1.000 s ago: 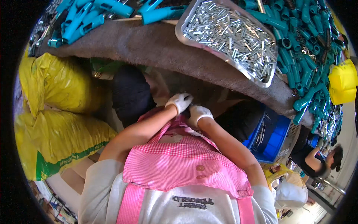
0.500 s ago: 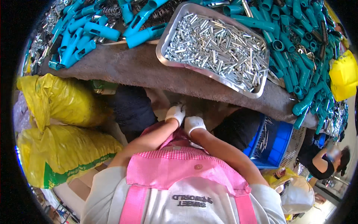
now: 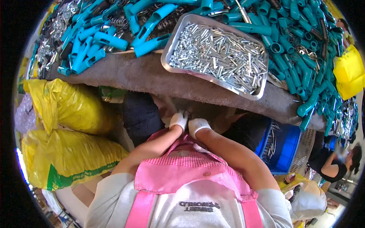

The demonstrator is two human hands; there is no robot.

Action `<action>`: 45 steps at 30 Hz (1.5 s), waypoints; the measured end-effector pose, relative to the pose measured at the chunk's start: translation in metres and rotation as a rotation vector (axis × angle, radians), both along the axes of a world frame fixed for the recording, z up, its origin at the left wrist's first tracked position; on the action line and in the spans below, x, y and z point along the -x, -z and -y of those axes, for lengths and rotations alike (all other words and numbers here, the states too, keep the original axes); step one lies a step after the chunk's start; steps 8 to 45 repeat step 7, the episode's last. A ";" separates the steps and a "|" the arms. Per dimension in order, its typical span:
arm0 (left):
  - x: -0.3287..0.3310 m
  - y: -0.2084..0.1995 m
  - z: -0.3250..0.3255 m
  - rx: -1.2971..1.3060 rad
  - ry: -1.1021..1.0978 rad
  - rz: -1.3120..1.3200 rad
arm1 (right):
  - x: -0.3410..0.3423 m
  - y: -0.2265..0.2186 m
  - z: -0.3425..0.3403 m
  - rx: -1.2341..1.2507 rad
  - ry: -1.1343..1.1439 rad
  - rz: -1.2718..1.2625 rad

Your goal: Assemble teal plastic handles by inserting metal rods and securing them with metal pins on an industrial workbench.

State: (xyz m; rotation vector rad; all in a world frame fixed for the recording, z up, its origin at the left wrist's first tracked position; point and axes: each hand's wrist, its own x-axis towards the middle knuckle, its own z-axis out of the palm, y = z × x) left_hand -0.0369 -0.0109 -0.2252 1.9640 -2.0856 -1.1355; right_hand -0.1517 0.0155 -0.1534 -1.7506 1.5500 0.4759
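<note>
Both my hands wear white gloves and are close together, low in front of the pink apron (image 3: pixel 167 176), just below the bench edge. My left hand (image 3: pixel 178 121) is closed, with a small dark bit showing at its fingertips that I cannot make out. My right hand (image 3: pixel 198 126) sits beside it, curled, its fingertips turned away; whatever it holds is hidden. Beyond them, a metal tray (image 3: pixel 166 62) full of short silver pins (image 3: pixel 216 53) rests at the front of the bench, on brown cloth (image 3: pixel 125 74).
Teal tubular handles (image 3: pixel 152 45) lie heaped on the bench, left and right of the tray, among dark springs. Full yellow sacks (image 3: pixel 68 152) stand at left. At right are a blue crate (image 3: pixel 285 150) with metal rods, a yellow container (image 3: pixel 349 72) and another person (image 3: pixel 334 165).
The whole view has shifted slightly. My gloved hands stay close together below the bench edge, with only a small change of position. The tray and handles appear undisturbed.
</note>
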 end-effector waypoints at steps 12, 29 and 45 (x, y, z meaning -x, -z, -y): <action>0.018 0.011 0.009 -0.017 0.115 0.082 | 0.011 0.009 -0.002 -0.071 0.093 -0.034; 0.018 0.011 0.009 -0.017 0.115 0.082 | 0.011 0.009 -0.002 -0.071 0.093 -0.034; 0.018 0.011 0.009 -0.017 0.115 0.082 | 0.011 0.009 -0.002 -0.071 0.093 -0.034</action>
